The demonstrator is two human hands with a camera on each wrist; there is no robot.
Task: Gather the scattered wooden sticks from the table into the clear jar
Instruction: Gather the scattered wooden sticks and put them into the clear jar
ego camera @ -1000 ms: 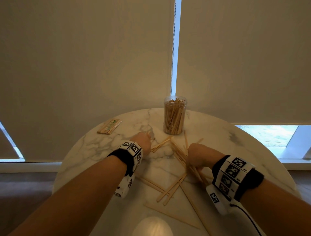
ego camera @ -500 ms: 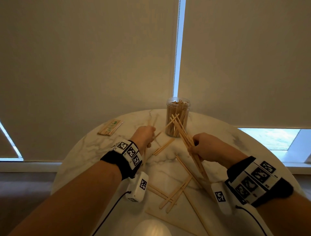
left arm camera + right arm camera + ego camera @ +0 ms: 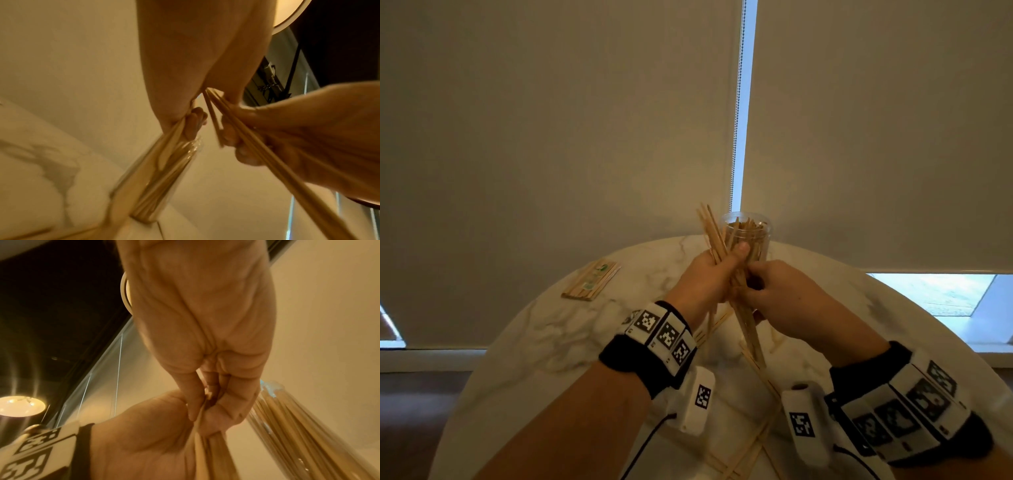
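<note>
Both hands (image 3: 743, 291) gripping thin pale wooden sticks (image 3: 714, 236), clear jar (image 3: 755, 236) behind

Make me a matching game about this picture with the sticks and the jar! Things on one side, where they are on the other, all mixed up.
Things:
1. clear jar
2. bundle of sticks
3. wrapped pack of sticks
4. loose sticks

Places:
A. lying flat on the near part of the table
B. held between the left hand and the right hand
C. standing at the far side of the table, with sticks inside
D. lying alone on the far left of the table

Pairs: 1-C, 2-B, 3-D, 4-A
</note>
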